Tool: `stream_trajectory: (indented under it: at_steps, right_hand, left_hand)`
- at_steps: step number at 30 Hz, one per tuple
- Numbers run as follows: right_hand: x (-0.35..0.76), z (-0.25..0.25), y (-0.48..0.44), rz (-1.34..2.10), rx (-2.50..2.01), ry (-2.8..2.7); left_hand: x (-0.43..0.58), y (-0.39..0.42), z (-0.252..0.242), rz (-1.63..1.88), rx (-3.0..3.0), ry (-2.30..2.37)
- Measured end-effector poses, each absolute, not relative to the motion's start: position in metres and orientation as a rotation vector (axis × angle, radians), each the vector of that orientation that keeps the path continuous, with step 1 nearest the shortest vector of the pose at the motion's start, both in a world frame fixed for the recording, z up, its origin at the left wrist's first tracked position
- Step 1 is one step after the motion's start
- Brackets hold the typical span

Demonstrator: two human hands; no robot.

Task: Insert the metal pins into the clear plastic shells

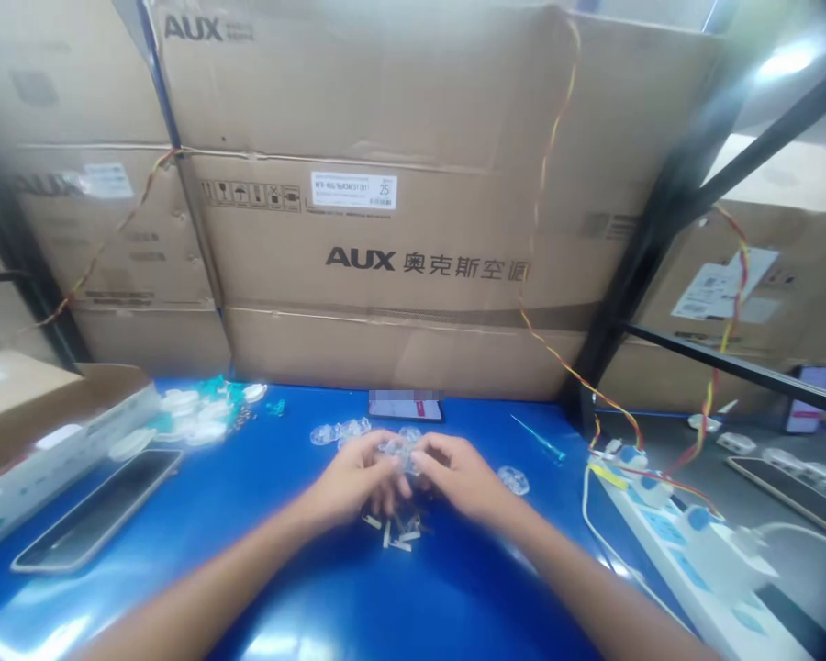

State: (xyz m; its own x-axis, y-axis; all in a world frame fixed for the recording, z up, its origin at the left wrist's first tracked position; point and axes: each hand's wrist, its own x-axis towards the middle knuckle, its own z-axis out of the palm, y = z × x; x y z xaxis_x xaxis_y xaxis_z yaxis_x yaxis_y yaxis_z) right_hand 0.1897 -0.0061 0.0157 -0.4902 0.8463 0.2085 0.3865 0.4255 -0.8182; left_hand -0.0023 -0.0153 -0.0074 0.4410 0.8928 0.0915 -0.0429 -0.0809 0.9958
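My left hand (354, 477) and my right hand (458, 470) meet over the middle of the blue table, fingers curled inward. Between their fingertips is a clear plastic part (397, 449), gripped from both sides; the fingers cover much of it. Under the hands lies a small heap of pale strips (400, 545) with darker bits among them, partly hidden. Just behind my left hand rest more clear plastic parts (327, 434). Another clear plastic part (514, 480) sits alone to the right of my right hand.
A phone (406, 407) leans at the back before cardboard boxes (385, 340). White round pieces and teal bits (203, 413) are piled left, near a grey tray (100, 509) and an open carton (55, 459). A teal thin tool (541, 439) and a wired power strip (688, 560) are right.
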Motion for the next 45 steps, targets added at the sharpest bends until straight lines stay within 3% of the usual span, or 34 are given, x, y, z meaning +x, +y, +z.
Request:
stream_trajectory:
  at_steps: [9, 18, 26, 34, 45]
  right_hand:
    - [0.256, 0.01, 0.053, 0.366, -1.307, -2.099]
    - [0.29, -0.005, 0.075, 0.331, -1.523, -2.121]
    - [0.296, 0.016, 0.068, 0.191, -1.74, -2.066]
    - [0.307, 0.04, 0.046, 0.691, -1.977, -2.389]
    - [0.297, 0.042, 0.04, 1.072, -1.7, -2.339]
  left_hand:
    - [-0.017, -0.004, -0.004, 1.223, 1.595, 1.189]
    - [-0.04, 0.011, -0.007, 1.278, 1.958, 1.515]
    - [-0.061, 0.024, -0.006, 1.209, 2.007, 1.827]
    - [-0.059, 0.024, -0.007, 1.2, 1.985, 1.818]
    - [-0.051, 0.018, -0.001, 1.293, 2.018, 1.799]
